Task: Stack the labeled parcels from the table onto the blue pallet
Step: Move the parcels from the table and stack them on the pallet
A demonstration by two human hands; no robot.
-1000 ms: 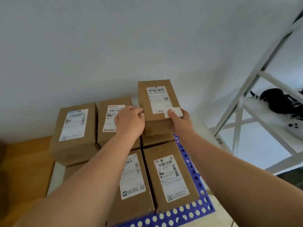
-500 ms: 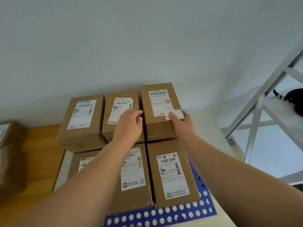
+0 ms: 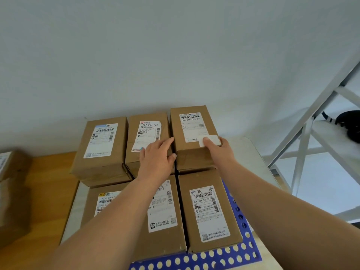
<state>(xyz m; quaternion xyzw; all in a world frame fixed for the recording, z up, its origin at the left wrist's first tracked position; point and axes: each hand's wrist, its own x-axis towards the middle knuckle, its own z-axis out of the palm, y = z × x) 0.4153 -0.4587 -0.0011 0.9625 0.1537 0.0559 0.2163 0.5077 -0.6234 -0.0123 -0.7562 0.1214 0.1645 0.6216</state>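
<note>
Brown labeled parcels sit on the blue perforated pallet (image 3: 240,250) in two rows, the back row higher. The back right parcel (image 3: 191,131) lies level with the back middle parcel (image 3: 148,131) and the back left parcel (image 3: 101,141). My right hand (image 3: 219,151) holds the back right parcel at its near right corner, thumb on the top label, fingers hidden down the side. My left hand (image 3: 157,158) lies flat on the middle parcel, its edge against the right parcel's left side. The front right parcel (image 3: 208,211) is below my arms.
A wooden table (image 3: 42,191) lies to the left with more brown parcels (image 3: 11,193) at the frame edge. A white metal rack (image 3: 303,147) stands at the right, a black object (image 3: 350,125) on its shelf. The wall is close behind the stack.
The back right parcel came down from a raised position to rest level with its neighbours. My left hand slid off its side and flattened onto the middle parcel.
</note>
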